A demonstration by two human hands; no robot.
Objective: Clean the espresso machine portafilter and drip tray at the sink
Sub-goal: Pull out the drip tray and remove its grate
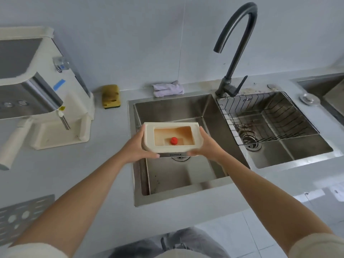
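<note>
I hold the cream drip tray [149, 136] level above the left sink basin [167, 175]. My left hand [138, 146] grips its left side and my right hand [206, 144] grips its right side. Inside the tray lies shallow brownish liquid and a red float knob [174, 140]. The cream espresso machine [37, 86] stands on the counter at the left, its tray slot bare. The portafilter handle [13, 144] sticks out from under the machine toward the lower left. The perforated metal grate [20, 218] rests on the counter at the bottom left.
A dark gooseneck faucet [236, 45] rises between the two basins. The right basin holds a wire rack [264, 116] over its drain. A yellow sponge [111, 96] and a folded pale cloth [168, 88] sit behind the left basin. A metal plug [309, 98] lies at the far right.
</note>
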